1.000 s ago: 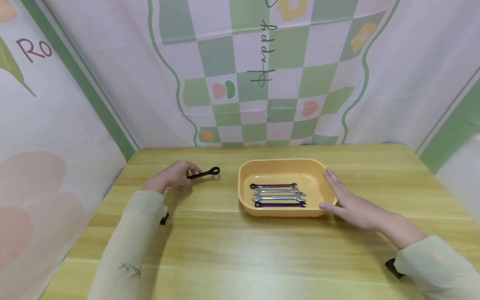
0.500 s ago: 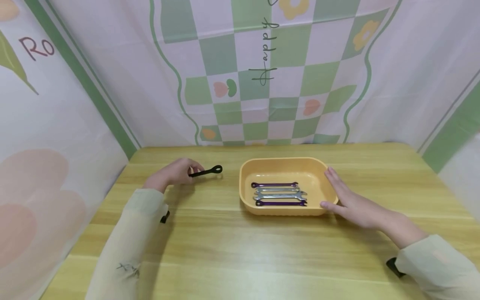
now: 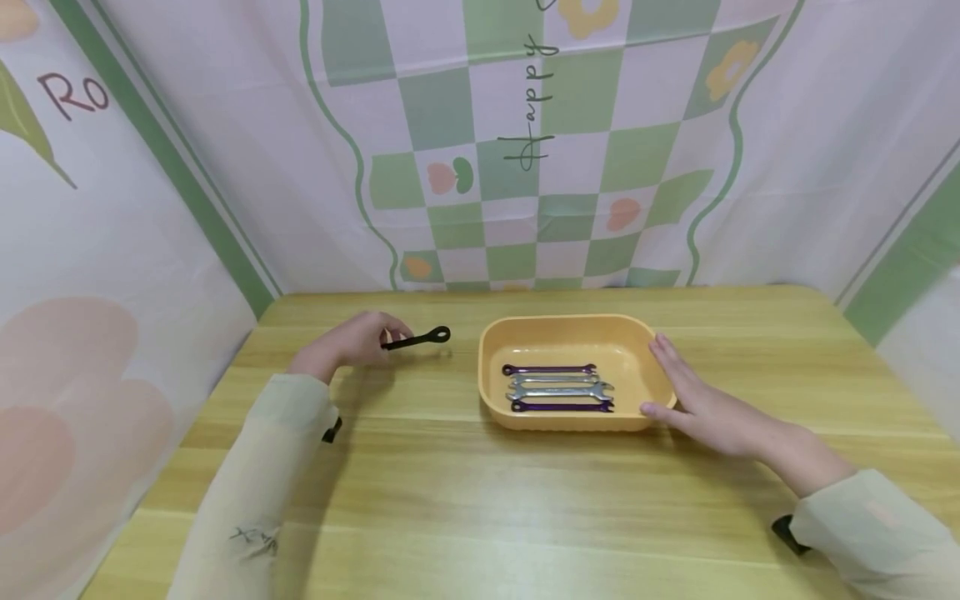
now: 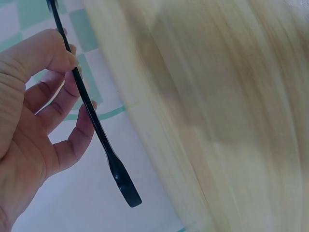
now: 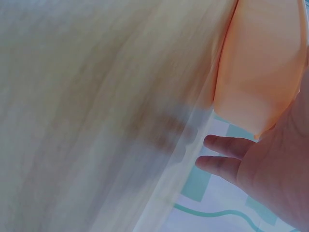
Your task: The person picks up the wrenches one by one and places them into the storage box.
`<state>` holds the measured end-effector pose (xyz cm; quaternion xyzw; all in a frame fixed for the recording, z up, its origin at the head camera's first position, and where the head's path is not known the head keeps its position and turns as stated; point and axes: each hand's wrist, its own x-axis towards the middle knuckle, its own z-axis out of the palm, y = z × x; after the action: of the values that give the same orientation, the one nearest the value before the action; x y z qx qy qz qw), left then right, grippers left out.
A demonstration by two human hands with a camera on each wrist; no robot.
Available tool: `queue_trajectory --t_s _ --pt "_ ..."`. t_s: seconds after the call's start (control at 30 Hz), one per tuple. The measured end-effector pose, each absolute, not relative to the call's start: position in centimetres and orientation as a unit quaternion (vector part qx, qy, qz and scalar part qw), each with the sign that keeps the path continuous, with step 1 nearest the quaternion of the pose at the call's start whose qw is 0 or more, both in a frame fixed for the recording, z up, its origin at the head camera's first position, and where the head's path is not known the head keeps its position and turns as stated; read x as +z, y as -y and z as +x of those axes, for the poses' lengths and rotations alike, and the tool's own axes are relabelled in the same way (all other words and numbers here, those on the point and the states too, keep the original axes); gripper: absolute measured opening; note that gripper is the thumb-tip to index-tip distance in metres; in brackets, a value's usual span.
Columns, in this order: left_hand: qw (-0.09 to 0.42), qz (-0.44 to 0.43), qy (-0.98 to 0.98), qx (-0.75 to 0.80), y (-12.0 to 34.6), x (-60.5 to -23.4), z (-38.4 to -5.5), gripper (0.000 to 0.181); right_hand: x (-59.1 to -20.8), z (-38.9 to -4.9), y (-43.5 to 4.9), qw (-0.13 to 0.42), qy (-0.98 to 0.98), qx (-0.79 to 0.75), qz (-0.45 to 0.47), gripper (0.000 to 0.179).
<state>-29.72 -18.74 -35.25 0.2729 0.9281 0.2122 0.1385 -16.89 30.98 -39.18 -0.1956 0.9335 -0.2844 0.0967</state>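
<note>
My left hand (image 3: 365, 337) pinches a black wrench (image 3: 420, 338) between thumb and fingers, raised above the table left of the tray. In the left wrist view the black wrench (image 4: 94, 116) slants down past the fingertips, its wider end low. At the right end of the yellow plastic tray (image 3: 570, 423), my right hand (image 3: 708, 412) rests with straight fingers against the rim. Inside the tray several wrenches lie side by side: a purple wrench (image 3: 547, 369) at the back, silver wrenches (image 3: 558, 392) in the middle, another purple wrench (image 3: 562, 407) in front.
The wood-grain table (image 3: 480, 508) carries the tray towards its back edge. A patterned cloth (image 3: 510, 167) hangs behind the table, and another printed cloth (image 3: 112, 333) hangs along its left side.
My left hand has lifted slightly and shifted a little to the right with the black wrench. The right hand and tray stay together; the head view shifted slightly at first.
</note>
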Motion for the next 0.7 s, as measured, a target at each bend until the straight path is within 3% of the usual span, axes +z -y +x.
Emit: queue_trajectory --t_s 0.7 --pt "0.122 0.325 -0.917 0.197 16.5 -33.8 -29.5 0.051 -39.1 -16.9 -31.0 0.101 -0.931 -0.288 -0.199 0.095"
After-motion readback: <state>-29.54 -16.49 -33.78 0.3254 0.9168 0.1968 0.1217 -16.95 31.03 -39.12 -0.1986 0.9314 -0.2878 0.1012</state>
